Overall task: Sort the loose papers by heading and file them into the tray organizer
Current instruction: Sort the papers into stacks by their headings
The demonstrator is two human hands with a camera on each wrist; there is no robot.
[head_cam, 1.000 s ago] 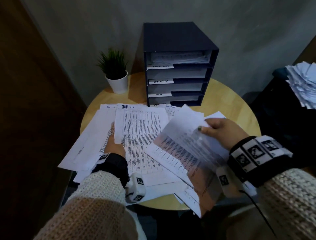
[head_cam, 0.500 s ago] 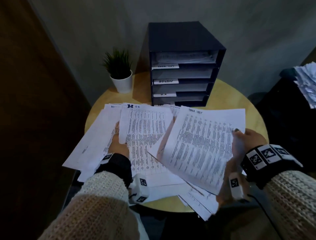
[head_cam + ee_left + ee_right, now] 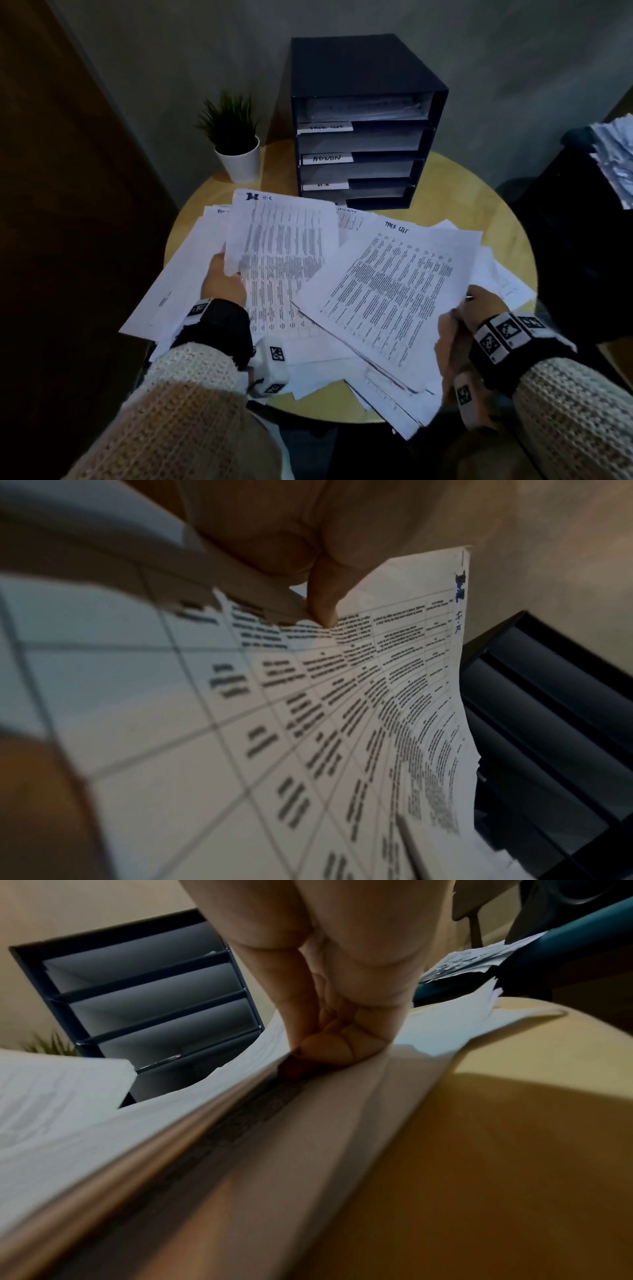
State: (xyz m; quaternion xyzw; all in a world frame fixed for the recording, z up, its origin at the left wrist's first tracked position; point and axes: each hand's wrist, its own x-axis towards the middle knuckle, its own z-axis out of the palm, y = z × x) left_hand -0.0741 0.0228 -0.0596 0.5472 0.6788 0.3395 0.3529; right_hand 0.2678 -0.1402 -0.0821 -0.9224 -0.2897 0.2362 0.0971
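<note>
Loose printed papers [image 3: 191, 281] are spread over the round wooden table [image 3: 479, 192]. My left hand [image 3: 222, 277] pinches the left edge of a sheet headed "H.R" [image 3: 284, 236], its corner lifted; the left wrist view shows a fingertip [image 3: 322, 607] pressed on that H.R sheet [image 3: 394, 696]. My right hand [image 3: 476, 308] pinches the right edge of a sheet headed "Task List" [image 3: 394, 284], which lies tilted on top of the pile. In the right wrist view its fingers [image 3: 329, 1042] clamp the paper edge [image 3: 240, 1118]. The dark tray organizer [image 3: 363, 68] stands at the table's back, with labelled slots.
A small potted plant [image 3: 236, 137] in a white pot stands left of the organizer. Another heap of papers [image 3: 616, 157] lies on a dark surface at the far right. A dark wooden panel fills the left side. Grey walls close the corner behind.
The right hand turned the Task List sheet face up and lowered it onto the pile. The left hand moved up and raised the H.R sheet's left edge.
</note>
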